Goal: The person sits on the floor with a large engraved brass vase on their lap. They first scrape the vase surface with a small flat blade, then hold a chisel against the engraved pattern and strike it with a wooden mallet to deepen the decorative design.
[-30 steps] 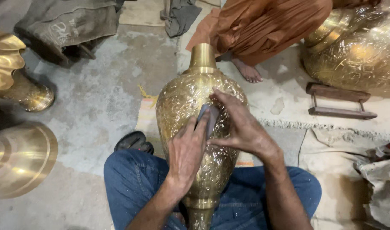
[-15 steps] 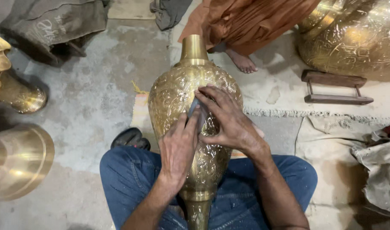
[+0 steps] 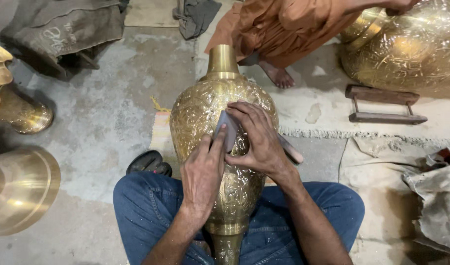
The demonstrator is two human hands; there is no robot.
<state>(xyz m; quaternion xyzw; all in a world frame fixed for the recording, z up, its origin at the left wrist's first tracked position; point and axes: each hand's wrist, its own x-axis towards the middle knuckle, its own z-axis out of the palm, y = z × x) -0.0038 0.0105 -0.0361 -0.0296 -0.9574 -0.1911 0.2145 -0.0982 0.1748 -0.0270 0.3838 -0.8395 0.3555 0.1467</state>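
Observation:
An engraved brass vase (image 3: 198,118) lies across my lap, neck pointing away from me. Both hands press a small grey abrasive sheet (image 3: 227,128) against its belly. My left hand (image 3: 203,172) lies flat on the vase with its fingertips on the sheet's lower edge. My right hand (image 3: 257,140) curls over the sheet from the right, fingers bent on top of it. Most of the sheet is hidden under the fingers. A stick-like handle (image 3: 289,148) shows just behind my right hand.
Another person in an orange garment (image 3: 284,29) sits ahead, bare foot (image 3: 279,76) on the floor, beside a large brass vessel (image 3: 406,49). A wooden tool (image 3: 382,105) lies at right. Brass pieces (image 3: 18,186) stand at left. Cloths and a black sandal (image 3: 149,162) lie around.
Both hands slid the abrasive sheet a little up the vase's belly toward the neck. The view shifted slightly, so the vase now sits a bit lower and more central.

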